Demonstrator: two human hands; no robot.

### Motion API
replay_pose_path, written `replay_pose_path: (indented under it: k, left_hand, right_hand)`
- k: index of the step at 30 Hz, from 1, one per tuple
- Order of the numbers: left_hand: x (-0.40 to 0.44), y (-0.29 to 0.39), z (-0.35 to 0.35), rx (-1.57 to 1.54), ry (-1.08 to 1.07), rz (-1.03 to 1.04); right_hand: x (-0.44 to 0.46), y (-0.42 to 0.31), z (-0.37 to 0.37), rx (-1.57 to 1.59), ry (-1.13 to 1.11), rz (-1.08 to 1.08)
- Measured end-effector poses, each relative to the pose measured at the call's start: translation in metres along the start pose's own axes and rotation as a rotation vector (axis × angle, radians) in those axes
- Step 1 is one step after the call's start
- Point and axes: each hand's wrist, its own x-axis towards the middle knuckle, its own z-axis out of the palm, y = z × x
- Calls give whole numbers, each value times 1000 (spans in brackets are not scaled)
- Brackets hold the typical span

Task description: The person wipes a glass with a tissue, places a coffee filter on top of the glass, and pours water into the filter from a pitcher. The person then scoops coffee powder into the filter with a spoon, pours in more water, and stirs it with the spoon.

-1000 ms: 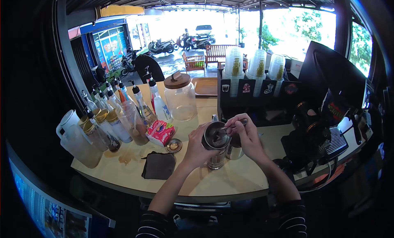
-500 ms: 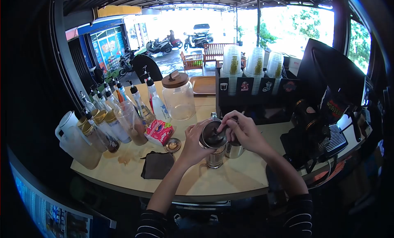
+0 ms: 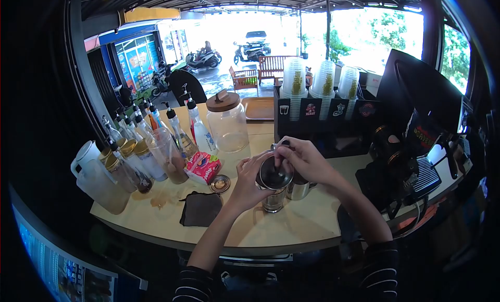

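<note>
My left hand (image 3: 247, 183) is wrapped round the side of a round metal cup (image 3: 276, 180) with a dark inside, tilted so that its opening faces me. Over the cup's rim, my right hand (image 3: 307, 160) pinches a spoon handle (image 3: 282, 150) that points down into it; the spoon's lower end is hard to make out. Beneath the cup stands a clear glass (image 3: 273, 203) on the counter. A metal pitcher (image 3: 298, 190) is just right of the glass, partly covered by my right hand.
On the counter (image 3: 307, 224) lie a dark cloth (image 3: 201, 208), a round metal lid (image 3: 220, 184) and a pink packet (image 3: 203, 166). Pump bottles, jars and a jug (image 3: 101, 182) stand left, a large glass jar (image 3: 227, 126) behind, a cup rack (image 3: 325, 117) and dark machines right.
My right hand has shifted from the cup's right side to above its rim, and the spoon now stands steeper. Outside, a person on a red motorbike has moved left.
</note>
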Motion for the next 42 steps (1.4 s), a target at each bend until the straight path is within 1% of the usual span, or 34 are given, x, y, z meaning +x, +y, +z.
replay_pose_path:
  k: [2, 5, 9, 11, 14, 18, 22, 25, 27, 31, 33, 37, 39, 41, 42]
  left_hand:
    - [0, 1, -1, 22, -18, 4]
    - [-1, -1, -1, 19, -20, -4]
    - [-1, -2, 3, 32, -14, 4]
    - [-2, -2, 3, 33, -16, 1]
    - [-2, -2, 2, 27, -21, -6]
    - [-2, 1, 0, 22, -31, -10]
    - [-1, 1, 3, 33, 11, -2]
    - [-3, -1, 7, 13, -15, -25]
    - [-3, -1, 6, 16, -15, -25]
    - [-3, 1, 1, 31, -27, -33]
    - [-3, 2, 0, 26, -38, -37]
    - [-2, 2, -1, 9, -53, -30]
    - [-1, 2, -1, 19, -55, -36]
    - [0, 1, -2, 30, -56, -43]
    - [2, 0, -2, 38, -92, -55]
  right_hand:
    - [2, -3, -9, -130, -18, 27]
    - [4, -8, -9, -152, -30, 4]
    - [0, -2, 5, -104, -89, 41]
    - [1, 2, 10, 30, -24, -4]
    - [-1, 2, 2, 15, -34, 55]
    - [5, -1, -11, -81, 3, 46]
    - [4, 2, -6, -69, -2, 36]
    - [1, 2, 8, -28, -42, 37]
    - [1, 2, 10, 6, -40, -6]
    - [0, 5, 1, -61, -71, 37]
    - [2, 0, -2, -115, 8, 8]
    - [8, -4, -6, -161, 40, -24]
    - [9, -4, -1, -249, -38, -121]
    - [8, 0, 6, -242, -62, -111]
    - [7, 1, 9, -234, -87, -102]
